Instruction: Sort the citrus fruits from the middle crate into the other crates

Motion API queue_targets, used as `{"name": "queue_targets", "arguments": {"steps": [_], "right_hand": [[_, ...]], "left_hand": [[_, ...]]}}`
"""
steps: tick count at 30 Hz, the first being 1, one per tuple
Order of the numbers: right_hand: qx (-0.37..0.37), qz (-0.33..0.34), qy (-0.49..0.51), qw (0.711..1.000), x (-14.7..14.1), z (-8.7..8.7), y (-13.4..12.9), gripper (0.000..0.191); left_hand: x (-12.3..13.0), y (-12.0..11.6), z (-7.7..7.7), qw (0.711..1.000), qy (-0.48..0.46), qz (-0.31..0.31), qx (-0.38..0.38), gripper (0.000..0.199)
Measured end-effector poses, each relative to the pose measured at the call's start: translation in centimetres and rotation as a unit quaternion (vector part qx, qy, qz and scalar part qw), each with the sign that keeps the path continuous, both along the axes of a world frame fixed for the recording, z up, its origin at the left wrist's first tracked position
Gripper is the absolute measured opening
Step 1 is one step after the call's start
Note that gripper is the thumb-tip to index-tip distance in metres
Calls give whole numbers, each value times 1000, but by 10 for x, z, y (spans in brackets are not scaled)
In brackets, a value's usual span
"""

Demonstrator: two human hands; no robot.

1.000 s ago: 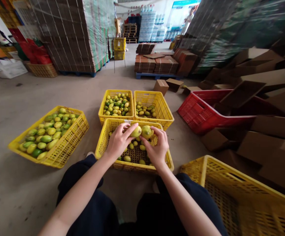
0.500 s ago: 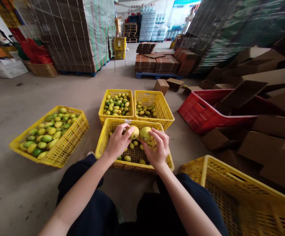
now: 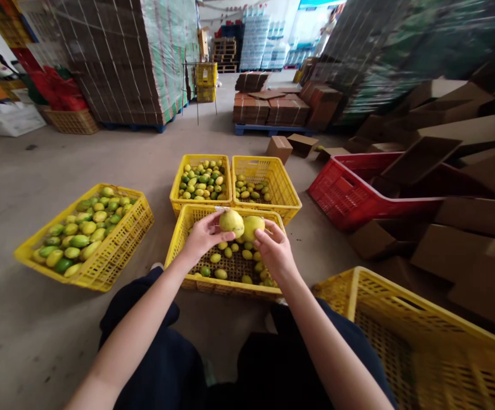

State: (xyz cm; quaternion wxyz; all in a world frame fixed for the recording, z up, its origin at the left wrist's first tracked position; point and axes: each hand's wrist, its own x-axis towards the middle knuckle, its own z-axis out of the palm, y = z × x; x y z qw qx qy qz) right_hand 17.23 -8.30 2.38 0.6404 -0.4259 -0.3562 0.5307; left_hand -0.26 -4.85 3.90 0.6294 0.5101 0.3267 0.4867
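Note:
My left hand (image 3: 204,232) is closed on a yellow-green lemon (image 3: 232,224), thumb below it. Beside it my right hand (image 3: 275,250) grips a second lemon (image 3: 254,228) between thumb and fingers. The two fruits are side by side above a yellow plastic crate (image 3: 230,289) between my knees. Several loose lemons (image 3: 220,274) lie on that crate's slatted bottom. Just beyond it stand two more yellow crates: the left one (image 3: 200,202) is well filled with green and yellow lemons, and the right one (image 3: 287,191) has a smaller heap.
At left, a tilted yellow crate (image 3: 114,259) is full of lemons. An unfilled-looking yellow crate (image 3: 358,296) stands by my right knee. A red crate (image 3: 336,191) and a pile of cardboard boxes (image 3: 465,256) lie to the right. Flattened cartons (image 3: 273,108) sit on a blue pallet behind.
Both hands have turned the lemons, and the left thumb now shows beneath its fruit. More of the lemons in the near crate are visible. The crates stay put.

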Motion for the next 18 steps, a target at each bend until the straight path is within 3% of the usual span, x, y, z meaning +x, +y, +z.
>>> {"name": "queue_targets", "arguments": {"steps": [5, 12, 18], "right_hand": [[-33, 42, 111, 992, 4, -2, 3, 34], [-46, 75, 160, 983, 6, -4, 6, 21], [-71, 120, 169, 976, -2, 1, 3, 26]], "left_hand": [[-4, 0, 4, 983, -134, -26, -123, 52], [-3, -4, 10, 936, -240, -84, -245, 32], [4, -3, 4, 909, -264, -55, -317, 22]]}}
